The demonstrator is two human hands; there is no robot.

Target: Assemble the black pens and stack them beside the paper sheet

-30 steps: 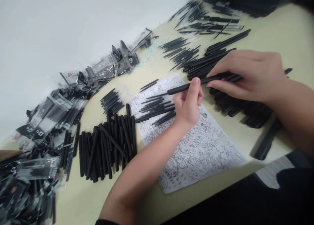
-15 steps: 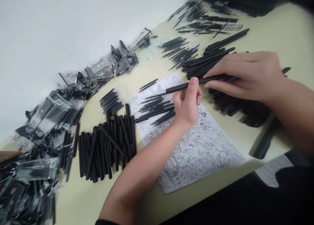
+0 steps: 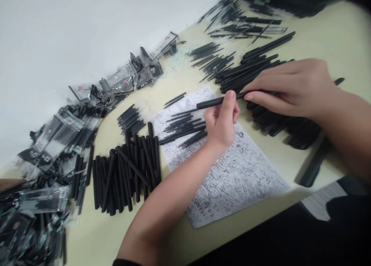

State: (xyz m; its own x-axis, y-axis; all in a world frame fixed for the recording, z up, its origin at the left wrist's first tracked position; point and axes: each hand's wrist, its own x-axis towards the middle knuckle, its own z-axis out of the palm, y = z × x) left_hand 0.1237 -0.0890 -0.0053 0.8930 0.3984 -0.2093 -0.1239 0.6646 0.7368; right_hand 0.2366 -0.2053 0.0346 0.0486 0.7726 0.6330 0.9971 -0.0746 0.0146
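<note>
My left hand [image 3: 222, 121] pinches a slim black pen [image 3: 211, 103] between thumb and fingers, over a sheet of paper [image 3: 232, 177] covered in scribbles. My right hand [image 3: 292, 86] is closed on the other end of the pen, which lies slantwise between both hands; whether it is one piece or two parts there I cannot tell. Thin black sticks that look like pen refills [image 3: 185, 127] lie on the paper beside my left hand. Below my right hand are many thicker black pen pieces [image 3: 284, 127], partly hidden by it.
Thick black tubes [image 3: 124, 173] form a pile left of the paper. Clear and black plastic packets [image 3: 58, 134] heap along the table's left edge. More refills [image 3: 218, 63] and black pens [image 3: 249, 70] lie farther back. A dark bulky thing [image 3: 295, 1] stands at the far edge.
My right hand has shifted slightly to the right along the pen. My left hand and the piles look the same.
</note>
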